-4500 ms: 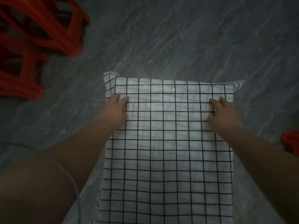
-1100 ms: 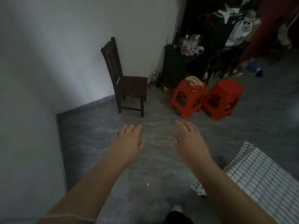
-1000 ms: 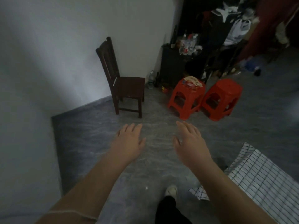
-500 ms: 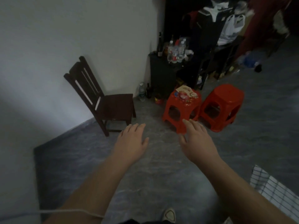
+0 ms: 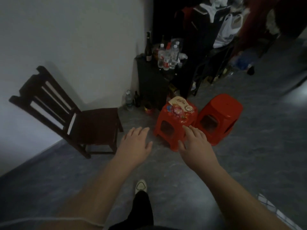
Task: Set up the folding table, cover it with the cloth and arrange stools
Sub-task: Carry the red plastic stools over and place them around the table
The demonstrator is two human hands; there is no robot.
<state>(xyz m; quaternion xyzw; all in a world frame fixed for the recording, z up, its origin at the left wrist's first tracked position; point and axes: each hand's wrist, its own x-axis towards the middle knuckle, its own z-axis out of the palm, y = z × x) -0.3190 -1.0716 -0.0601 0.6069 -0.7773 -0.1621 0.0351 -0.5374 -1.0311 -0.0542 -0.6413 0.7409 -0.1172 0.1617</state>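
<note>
Two red plastic stools stand side by side on the grey floor ahead. The near stool has a floral sticker and a card on its seat; the plain stool is to its right. My left hand is stretched forward, open and empty, left of the near stool. Open and empty too, my right hand hovers in front of that stool's near corner, apart from it. A corner of the checked cloth on the table shows at the lower right edge.
A dark wooden chair stands at the left by the white wall. A black cabinet with several bottles on top and bottles at its foot sits behind the stools. Hanging clothes and bags fill the back right. My foot is on the floor.
I have turned from the cloth-covered table and stepped towards the stools. They are nearer now, the chair has slid left, and the cloth has almost left the view. Both hands stay open.
</note>
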